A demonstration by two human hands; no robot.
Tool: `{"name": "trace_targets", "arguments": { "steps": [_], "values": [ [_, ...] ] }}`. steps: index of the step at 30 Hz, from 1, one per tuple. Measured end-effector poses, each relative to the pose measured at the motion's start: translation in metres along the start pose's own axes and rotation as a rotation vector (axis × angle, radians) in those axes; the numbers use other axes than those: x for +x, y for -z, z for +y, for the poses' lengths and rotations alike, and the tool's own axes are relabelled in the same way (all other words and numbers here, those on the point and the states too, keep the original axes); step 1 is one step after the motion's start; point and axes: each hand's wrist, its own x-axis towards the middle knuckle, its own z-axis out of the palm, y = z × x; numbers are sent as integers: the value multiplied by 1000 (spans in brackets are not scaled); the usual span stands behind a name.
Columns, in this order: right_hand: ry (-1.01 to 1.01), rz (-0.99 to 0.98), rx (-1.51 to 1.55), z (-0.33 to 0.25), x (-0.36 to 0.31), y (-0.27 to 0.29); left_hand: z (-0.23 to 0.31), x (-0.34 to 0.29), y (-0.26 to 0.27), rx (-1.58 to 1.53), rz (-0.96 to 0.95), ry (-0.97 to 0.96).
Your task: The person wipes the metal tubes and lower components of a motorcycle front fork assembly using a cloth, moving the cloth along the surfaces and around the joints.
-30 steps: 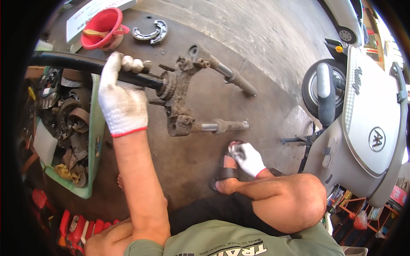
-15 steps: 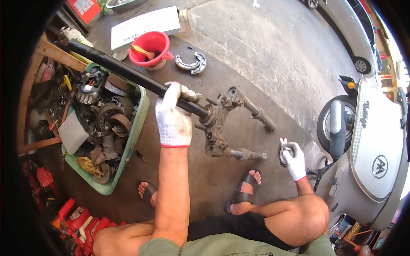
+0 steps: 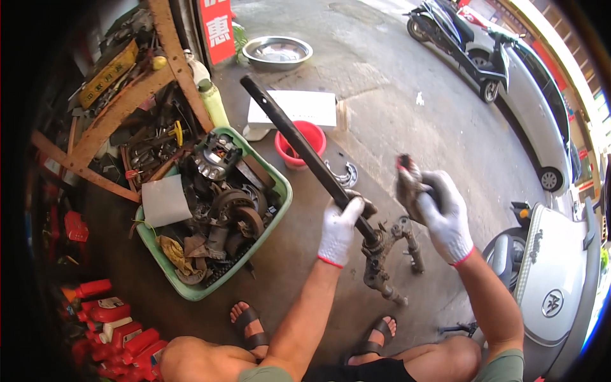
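My left hand, in a white glove with a red cuff, grips a long black steel tube just above its rusty, greasy fork yoke. The tube slants up and away to the left, and the yoke end hangs over the concrete floor in front of my sandalled feet. My right hand, gloved the same way, is raised to the right of the yoke and closed around a small dark metal part; I cannot tell what kind of part it is.
A green plastic tub full of greasy used parts stands to the left. Behind the tube are a red bucket, a white board and a steel bowl. A white scooter is close at right; a car and another scooter stand beyond.
The tube and yoke have been tilted up off the floor, the tube now pointing away. My right hand has risen from near my knee to beside the yoke, holding the small part.
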Motion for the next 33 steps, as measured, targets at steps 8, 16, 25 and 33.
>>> {"name": "trace_targets", "arguments": {
  "steps": [8,16,25,33],
  "values": [
    [282,217,-4,-58,55,-89,-18,1,-4,-3,-7,37],
    [360,12,-243,-80,97,-150,-42,-4,2,-125,-131,-128],
    [110,-251,274,-80,144,-142,-11,-9,-17,-48,-24,-76],
    [-74,-5,649,-124,141,-120,-18,-12,-16,-48,-39,-19]
  ]
}}
